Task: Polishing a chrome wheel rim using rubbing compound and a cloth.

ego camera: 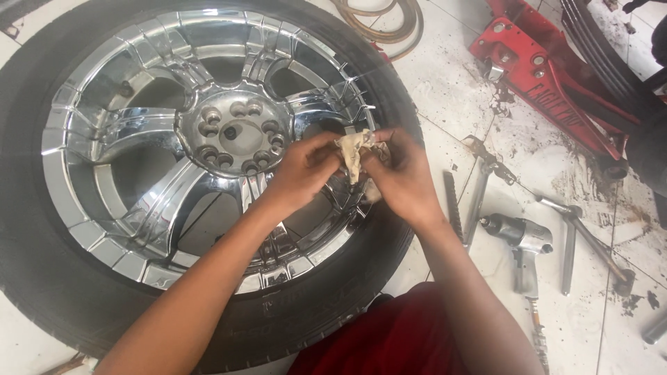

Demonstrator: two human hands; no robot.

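A car wheel lies flat on the tiled floor: a black tyre around a shiny chrome rim with several lug holes at its hub. Above the rim's right side, my left hand and my right hand meet. Both pinch a small crumpled beige rag between their fingers. Whatever the rag may wrap is hidden.
A red floor jack lies at the upper right, beside another dark tyre. An air impact wrench, a metal file and a cross wrench lie on the dirty white tiles to the right. A coiled hose sits at the top.
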